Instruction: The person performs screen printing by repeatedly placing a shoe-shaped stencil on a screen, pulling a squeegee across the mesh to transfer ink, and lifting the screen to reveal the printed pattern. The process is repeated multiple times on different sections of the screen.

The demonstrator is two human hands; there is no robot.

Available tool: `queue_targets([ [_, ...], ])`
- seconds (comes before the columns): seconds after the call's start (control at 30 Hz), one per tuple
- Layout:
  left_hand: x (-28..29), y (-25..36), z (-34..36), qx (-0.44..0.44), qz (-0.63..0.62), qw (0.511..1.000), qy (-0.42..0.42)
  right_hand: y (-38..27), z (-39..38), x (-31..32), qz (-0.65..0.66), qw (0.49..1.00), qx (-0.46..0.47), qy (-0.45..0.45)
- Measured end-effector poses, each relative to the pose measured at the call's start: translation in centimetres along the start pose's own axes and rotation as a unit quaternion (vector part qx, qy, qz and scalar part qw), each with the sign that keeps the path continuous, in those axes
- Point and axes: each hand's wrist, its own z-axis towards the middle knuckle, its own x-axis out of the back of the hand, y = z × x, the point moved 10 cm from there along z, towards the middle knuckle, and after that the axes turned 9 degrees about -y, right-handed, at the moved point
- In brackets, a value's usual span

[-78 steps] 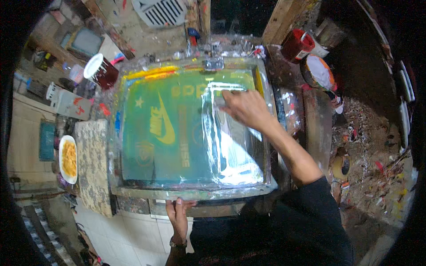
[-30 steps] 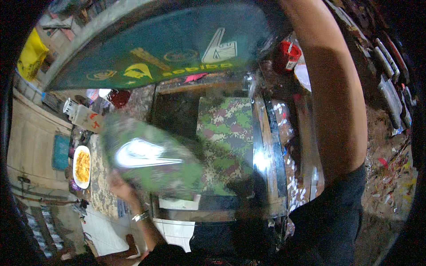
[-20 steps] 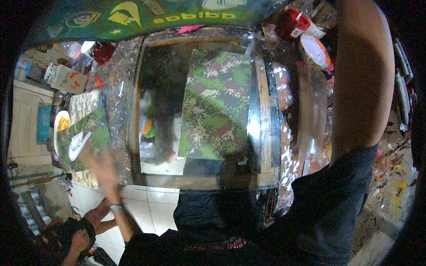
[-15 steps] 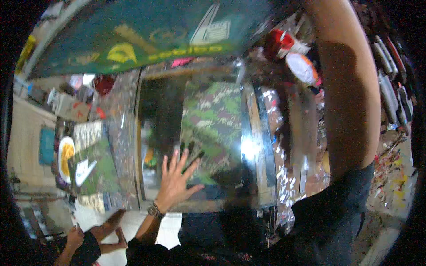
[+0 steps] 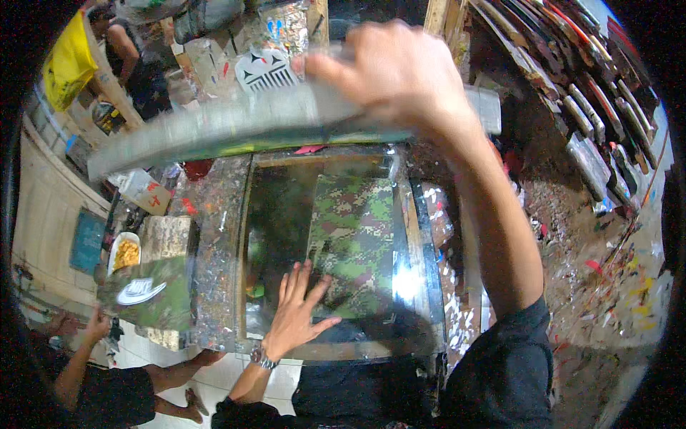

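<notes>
My right hand (image 5: pixel 389 71) grips the edge of a grey screen frame (image 5: pixel 196 125), raised across the far side of the glass-topped printing bed (image 5: pixel 321 349); both are motion-blurred. Below it lies a green camouflage panel (image 5: pixel 350 214). My left hand (image 5: pixel 296 311) is spread palm down, its fingertips at the panel's lower left edge on the glass. On a mottled board (image 5: pixel 166 236) at left lies another camouflage piece (image 5: pixel 161 311) bearing a white printed logo.
A plate of food (image 5: pixel 127 250) is beside that piece. A co-worker (image 5: pixel 86 390) is at lower left, a hand near the printed piece; another person (image 5: pixel 125 50) stands at upper left. A pale container (image 5: pixel 146 189) sits left. Squeegees (image 5: pixel 586 114) fill the right rack.
The screen, flat earlier, was lifted and now appears nearly edge-on. The printed piece was moved left onto the board. My left hand let it go and moved onto the glass.
</notes>
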Motion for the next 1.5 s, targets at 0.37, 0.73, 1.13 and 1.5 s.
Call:
queue_targets([
  [0.37, -5.9, -6.3, -12.6, 0.301, -0.582, 0.714, 0.246, -6.6, -21.5, -23.7, 0.203, 0.944, 0.088, -0.243],
  [0.73, -8.2, -7.9, -14.0, 0.302, -0.567, 0.722, 0.257, 1.3, -4.6, -34.5, 0.109, 0.972, 0.060, -0.199],
  [1.13, -8.5, -8.4, -13.6, 0.343, -0.568, 0.717, 0.215, -7.1, -20.6, -28.1, 0.082, 0.958, 0.152, -0.227],
  [1.5, -8.9, -8.5, -14.2, 0.371, -0.607, 0.667, 0.221, 1.2, -3.0, -34.2, 0.085, 0.990, 0.086, -0.070],
])
